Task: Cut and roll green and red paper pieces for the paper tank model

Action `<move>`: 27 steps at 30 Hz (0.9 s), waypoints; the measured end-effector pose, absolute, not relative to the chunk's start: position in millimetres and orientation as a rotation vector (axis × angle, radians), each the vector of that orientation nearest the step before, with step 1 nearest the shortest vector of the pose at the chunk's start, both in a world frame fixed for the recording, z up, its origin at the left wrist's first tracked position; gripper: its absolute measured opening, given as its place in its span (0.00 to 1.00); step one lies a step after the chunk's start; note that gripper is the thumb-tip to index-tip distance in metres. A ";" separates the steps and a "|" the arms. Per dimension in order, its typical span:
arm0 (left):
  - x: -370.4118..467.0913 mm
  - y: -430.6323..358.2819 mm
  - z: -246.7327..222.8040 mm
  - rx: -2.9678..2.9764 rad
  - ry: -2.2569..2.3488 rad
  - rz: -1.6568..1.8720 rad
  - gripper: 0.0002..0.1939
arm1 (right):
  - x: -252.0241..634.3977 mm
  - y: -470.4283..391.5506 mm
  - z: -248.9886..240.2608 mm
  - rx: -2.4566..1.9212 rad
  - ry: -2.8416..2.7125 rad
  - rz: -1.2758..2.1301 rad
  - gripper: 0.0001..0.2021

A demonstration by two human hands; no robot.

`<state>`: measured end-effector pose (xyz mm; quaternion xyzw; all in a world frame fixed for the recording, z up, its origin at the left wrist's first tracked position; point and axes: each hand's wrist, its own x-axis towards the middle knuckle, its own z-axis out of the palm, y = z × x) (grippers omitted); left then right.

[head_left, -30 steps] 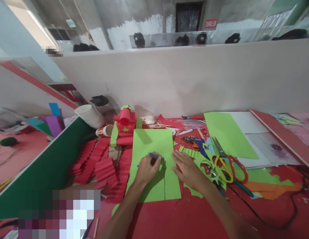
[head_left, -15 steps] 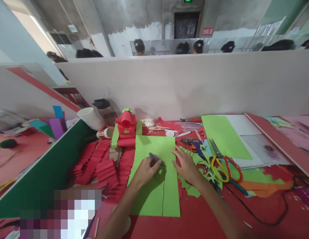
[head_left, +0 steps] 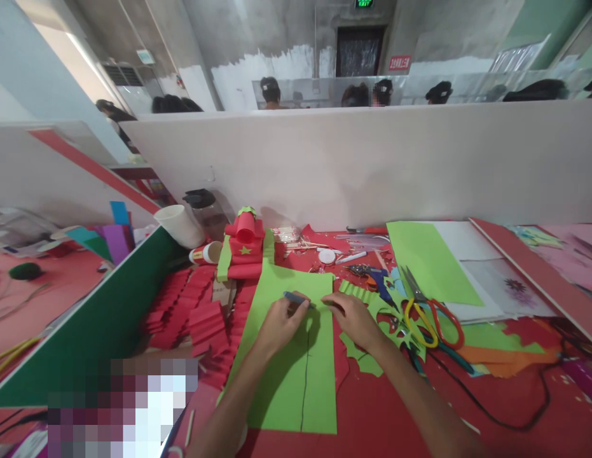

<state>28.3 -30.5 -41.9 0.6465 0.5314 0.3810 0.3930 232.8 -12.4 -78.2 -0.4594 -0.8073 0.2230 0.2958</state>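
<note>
A green sheet (head_left: 281,388) with a dark drawn line running up from its lower edge lies in front of me. My left hand (head_left: 281,321) is closed round a dark pen (head_left: 297,299), over the sheet's upper part. At the sheet's right side, my right hand (head_left: 353,315) has its fingers pressed together just right of the pen tip; what they hold, if anything, is too small to tell. Folded red paper strips (head_left: 207,327) lie left of the sheet. Behind them stands a red and green paper model (head_left: 245,245) with a yellow star.
Scissors (head_left: 426,312) with yellow and red handles lie at the right, by a blue glue gun (head_left: 382,285) and green paper scraps (head_left: 362,362). A white cup (head_left: 178,224) and a bottle (head_left: 205,213) stand back left. A partition (head_left: 372,165) rises behind.
The green sheet has shifted toward me and turned slightly. My right hand's fingers, spread before, have come together and moved left, nearer the pen.
</note>
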 end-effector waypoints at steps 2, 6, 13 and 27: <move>28.1 -31.1 -45.8 1.643 1.362 0.955 0.14 | 231.7 -13.2 -77.4 -1.209 -2.167 0.568 0.14; 27.2 -33.3 -53.6 1.611 1.396 1.003 0.14 | 230.1 -15.7 -77.3 -1.198 -2.288 0.443 0.13; 25.6 -33.7 -53.1 1.716 1.483 0.953 0.16 | 231.0 -22.3 -75.1 -1.196 -2.422 0.300 0.14; 27.2 -35.7 -56.6 1.687 1.463 0.954 0.16 | 234.9 -24.7 -71.2 -1.220 -2.435 0.299 0.15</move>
